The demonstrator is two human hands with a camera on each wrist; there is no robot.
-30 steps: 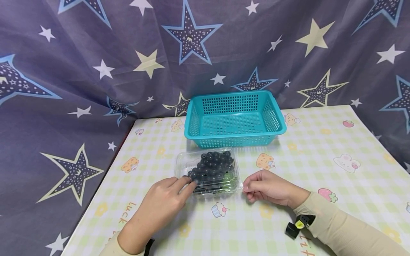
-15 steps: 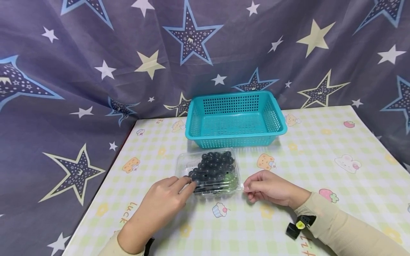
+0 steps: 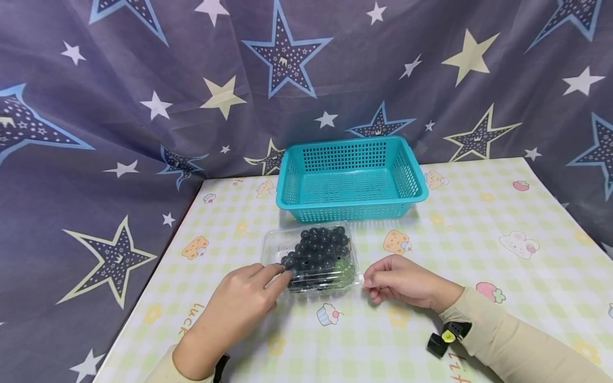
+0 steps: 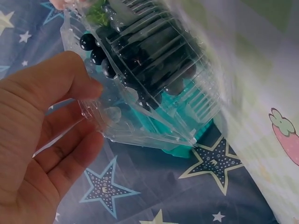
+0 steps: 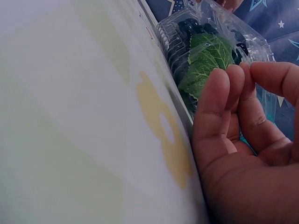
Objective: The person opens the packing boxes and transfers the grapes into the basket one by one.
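Clear plastic box [image 3: 274,242]: flat on table [image 3: 460,213], left of the table's middle, between its far edge and the person's side. Contents: dark grapes [image 3: 318,247], massed toward the box's right; green leaf [image 3: 344,272] at the near right corner, veins visible in the right wrist view.

Left hand [image 3: 246,298]: at the box's near left corner, thumb and fingers bent round the plastic rim, gripping it. Right hand [image 3: 402,281]: at the near right corner, thumb and fingertips brought together, pinching the corner of the rim.

Teal basket [image 3: 351,204]: upright at the table's far edge, about midway along, just behind the box; contact between the two cannot be told. Tablecloth: pale check with printed cartoons; a printed cupcake [image 3: 328,314] lies just nearer the person than the box. Right wrist: black band [image 3: 437,344] over a beige sleeve [image 3: 517,335]. Behind the far edge: dark star-patterned curtain [image 3: 191,58].
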